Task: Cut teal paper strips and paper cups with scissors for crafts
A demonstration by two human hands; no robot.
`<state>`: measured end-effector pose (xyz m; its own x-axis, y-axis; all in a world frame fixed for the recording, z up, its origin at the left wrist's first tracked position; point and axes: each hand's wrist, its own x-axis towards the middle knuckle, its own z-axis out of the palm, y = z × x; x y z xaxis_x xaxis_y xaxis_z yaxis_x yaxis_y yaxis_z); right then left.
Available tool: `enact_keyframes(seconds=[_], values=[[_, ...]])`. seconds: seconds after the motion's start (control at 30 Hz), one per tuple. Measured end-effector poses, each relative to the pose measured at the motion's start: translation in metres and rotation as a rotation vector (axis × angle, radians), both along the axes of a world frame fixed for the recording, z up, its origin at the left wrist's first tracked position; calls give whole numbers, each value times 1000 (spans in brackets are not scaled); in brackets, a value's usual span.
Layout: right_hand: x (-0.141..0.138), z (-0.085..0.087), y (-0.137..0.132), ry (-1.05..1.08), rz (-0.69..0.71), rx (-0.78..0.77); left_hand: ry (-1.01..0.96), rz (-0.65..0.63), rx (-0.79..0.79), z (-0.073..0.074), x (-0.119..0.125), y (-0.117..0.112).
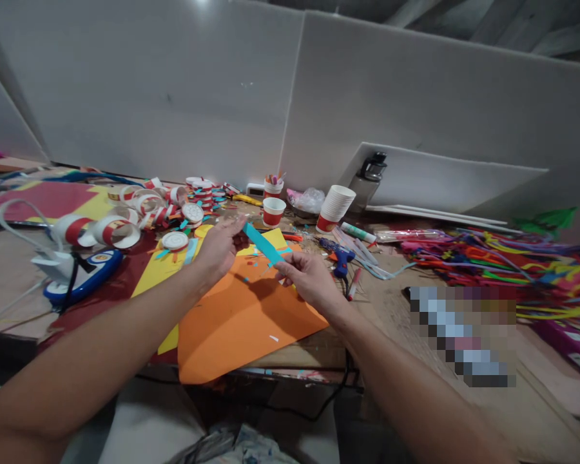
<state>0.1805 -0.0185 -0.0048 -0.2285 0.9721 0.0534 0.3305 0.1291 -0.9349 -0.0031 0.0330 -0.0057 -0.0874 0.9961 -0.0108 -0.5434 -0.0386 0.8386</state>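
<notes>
A turquoise paper strip (263,243) is stretched between both my hands above an orange paper sheet (241,322). My left hand (220,248) pinches the strip's upper left end with closed fingers. My right hand (307,277) pinches its lower right end. Small paper scraps lie on the orange sheet. A yellow sheet (164,270) lies under the orange one.
Cut red-and-white paper cups (120,222) lie in a heap at the left. A cup stack (336,207), a blue glue gun (338,256), markers and a black bottle (370,174) stand behind. Colourful pipe cleaners (512,264) cover the right. White panels form the back wall.
</notes>
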Motion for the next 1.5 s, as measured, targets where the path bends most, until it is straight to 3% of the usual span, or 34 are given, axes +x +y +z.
enact_keyframes(seconds=[0.17, 0.4, 0.53, 0.73, 0.93, 1.03, 1.1, 1.2, 1.27, 1.37, 1.5], values=[[1, -6, 5, 87, -37, 15, -6, -6, 8, 2, 1, -1], [1, -10, 6, 127, -101, 58, 220, -350, 84, -8, 12, -14], [0, -11, 7, 140, -26, 24, 250, -281, 88, -6, 14, -18], [0, -12, 6, 99, -35, 32, 186, -204, 100, -2, 12, -16], [-3, -12, 3, 122, -51, 33, 148, -347, 73, -8, 17, -18], [1, -10, 6, 55, 25, 20, 210, -338, 48, -9, 16, -17], [8, -7, 9, -42, 60, 67, 224, -281, 21, -8, 11, -13], [19, 0, 12, -266, -16, 244, 228, -218, -9, -8, 3, -6], [21, 3, 12, -252, -56, 301, 259, -227, -28, -9, 1, -4], [16, 1, 10, -178, -20, 270, 300, -282, -25, -13, 6, -9], [8, -10, 11, -166, 67, 119, 311, -383, -31, -13, 16, -19]])
